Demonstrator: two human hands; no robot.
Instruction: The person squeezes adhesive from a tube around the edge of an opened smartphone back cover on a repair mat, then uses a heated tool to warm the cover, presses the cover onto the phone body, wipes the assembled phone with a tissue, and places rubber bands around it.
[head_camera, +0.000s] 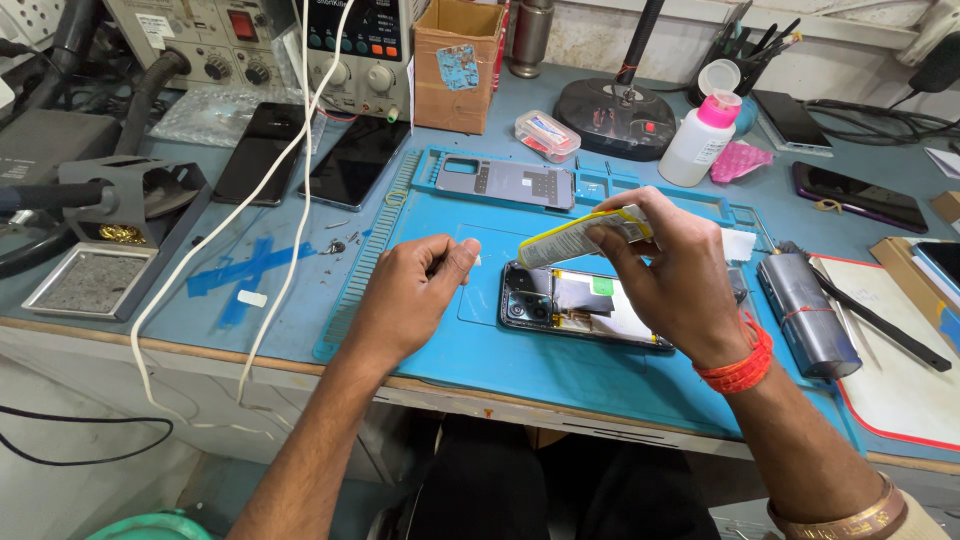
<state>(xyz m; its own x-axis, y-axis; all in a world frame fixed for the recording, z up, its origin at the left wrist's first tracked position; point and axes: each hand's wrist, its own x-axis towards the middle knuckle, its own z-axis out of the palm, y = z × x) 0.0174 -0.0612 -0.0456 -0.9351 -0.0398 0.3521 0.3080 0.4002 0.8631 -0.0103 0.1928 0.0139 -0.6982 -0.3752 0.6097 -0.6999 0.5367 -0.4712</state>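
Glue tube (585, 238) pinched in R hand (672, 280) over opened phone (580, 305); L hand (415, 295) pinches small bit. Oversqueeze could flood board.

blue workbench (300, 330) | whitish wall (600, 35) behind | grey floor (80, 480)

Along the back of the blue work mat (560, 375) we see a grey phone back cover (507, 183) lying flat, with a small clear plastic box (546, 136) and a cardboard box (457, 62) behind it, and a white bottle with a pink cap (699, 140) standing near a round black lamp base (620, 117). To the left we find two dark phones (262, 150) (356, 160) lying face up beside a bench power supply (360, 50), white cables (262, 200) trailing over the table edge, blue tape strips (245, 270) stuck in a cross, and a metal tray (92, 280). On the right we note a grey cylinder (808, 315) beside a white pad (900, 370) bearing a black tool (880, 325), with another dark phone (858, 195) further back.
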